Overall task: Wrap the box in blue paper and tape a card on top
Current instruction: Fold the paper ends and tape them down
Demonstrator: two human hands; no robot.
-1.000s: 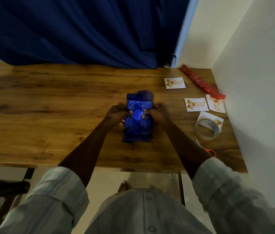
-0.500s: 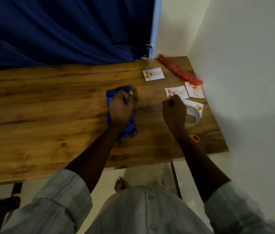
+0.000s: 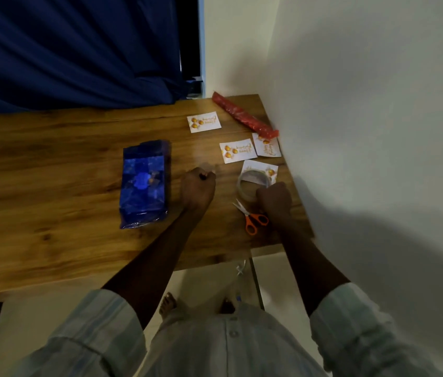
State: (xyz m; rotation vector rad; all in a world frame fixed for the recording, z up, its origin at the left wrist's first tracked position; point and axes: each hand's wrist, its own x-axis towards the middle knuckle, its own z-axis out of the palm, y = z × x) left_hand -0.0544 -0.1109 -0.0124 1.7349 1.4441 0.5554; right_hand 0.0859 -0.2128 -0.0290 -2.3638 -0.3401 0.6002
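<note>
Nearest, at the counter (image 3: 51,240) front edge: orange-handled scissors (image 3: 250,216), blades pointing away and left, just left of the right hand (image 3: 273,200). Right hand down on the near rim of the tape roll (image 3: 251,186), fingers curled over it; grips the roll, by the look of it, though the fingertips are hidden. Left hand (image 3: 198,187) a little further in, between roll and box, curled into a fist on the bare wood, holding nothing that shows.

Left of that fist, close but not touching: the box (image 3: 144,183), already covered in blue paper (image 3: 133,213), lying flat with its long axis running near-to-far, something small and pale showing at the middle of its top face. Box lies to the left of both hands; left hand clearly the nearer one, right hand well apart from it across the fist.

Further back, right of the box: four cards. One card (image 3: 260,170) partly under the roll, another card (image 3: 238,150) beyond it, a third card (image 3: 266,145) against the wall, a fourth card (image 3: 204,121) furthest. Red roll (image 3: 243,115) lying aslant in the far corner.

Likely next: tape freed by the right hand, carried leftward to the box.
</note>
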